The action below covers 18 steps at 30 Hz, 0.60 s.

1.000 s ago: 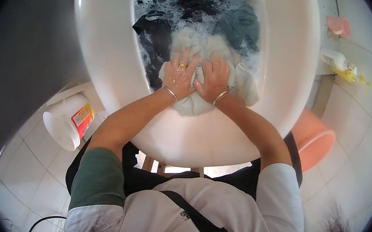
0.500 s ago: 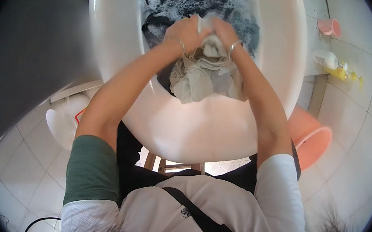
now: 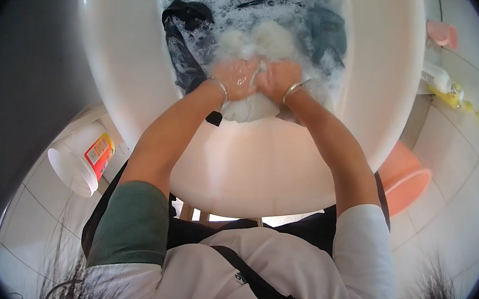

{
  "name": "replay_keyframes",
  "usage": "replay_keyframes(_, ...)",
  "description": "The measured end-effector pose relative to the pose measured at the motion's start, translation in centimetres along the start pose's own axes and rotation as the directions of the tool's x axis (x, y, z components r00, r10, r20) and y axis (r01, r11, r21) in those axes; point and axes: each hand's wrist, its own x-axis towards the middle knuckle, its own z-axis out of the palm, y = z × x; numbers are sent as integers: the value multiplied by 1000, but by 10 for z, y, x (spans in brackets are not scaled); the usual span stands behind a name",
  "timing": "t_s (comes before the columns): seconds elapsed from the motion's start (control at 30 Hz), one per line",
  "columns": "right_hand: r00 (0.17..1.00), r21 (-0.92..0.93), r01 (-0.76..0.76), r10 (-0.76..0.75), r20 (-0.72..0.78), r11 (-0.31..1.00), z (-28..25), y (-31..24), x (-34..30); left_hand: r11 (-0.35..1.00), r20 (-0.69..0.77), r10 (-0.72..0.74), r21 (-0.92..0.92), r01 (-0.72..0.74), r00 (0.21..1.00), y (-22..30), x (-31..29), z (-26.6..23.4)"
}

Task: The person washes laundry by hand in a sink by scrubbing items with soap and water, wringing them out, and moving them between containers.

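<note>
While the head view looks down, wet pale cloth (image 3: 248, 111) lies at twelve o'clock inside the white tub (image 3: 248, 174) | left hand (image 3: 235, 76), right hand (image 3: 280, 79): fingers curled into its bunched middle | probably soft, water-heavy, slippery; thick folds should hold best

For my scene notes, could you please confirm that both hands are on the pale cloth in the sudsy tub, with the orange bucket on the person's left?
Not quite: the orange bucket is on the person's right, as the head view shows. The left hand and right hand are indeed on the pale cloth in the sudsy tub.
</note>
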Motion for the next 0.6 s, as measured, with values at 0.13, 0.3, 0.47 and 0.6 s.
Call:
replay_keyframes(0.13,969,418,43,64,-240,907,-23,-5,1,951,-15,-47,-308,40,999,-12,16,-36)
replay_keyframes(0.3,898,20,86,-69,-434,996,-11,-26,-46,990,-279,-141,-43,134,950,0,-47,-33)
replay_keyframes(0.47,804,164,51,57,-592,985,16,-49,-100,961,-86,-244,-155,229,966,39,-107,-41)
replay_keyframes(0.6,792,271,175,28,-610,946,-44,-116,-140,948,-567,-216,-317,31,795,53,-157,-75)
